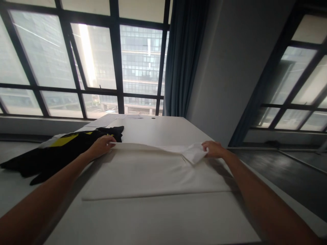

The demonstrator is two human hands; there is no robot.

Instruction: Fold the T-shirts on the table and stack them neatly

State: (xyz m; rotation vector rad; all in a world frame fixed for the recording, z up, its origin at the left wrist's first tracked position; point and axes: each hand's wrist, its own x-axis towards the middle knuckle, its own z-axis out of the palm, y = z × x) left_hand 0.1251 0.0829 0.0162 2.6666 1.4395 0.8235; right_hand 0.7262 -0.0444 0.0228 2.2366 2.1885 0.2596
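A white cloth (153,173) lies spread flat on the white table (158,217). My left hand (102,144) is closed on the cloth's far left corner. My right hand (214,149) pinches the far right corner, where the fabric is bunched and folded over. Between the two hands the far edge of the cloth is lifted slightly off the table. Both arms reach forward over the table.
A black garment with yellow patches (58,149) lies on the table's left side, just beyond my left hand. Papers (114,119) rest at the far end near the window. A dark blue curtain (184,58) hangs behind; the table's right edge drops to dark floor (288,177).
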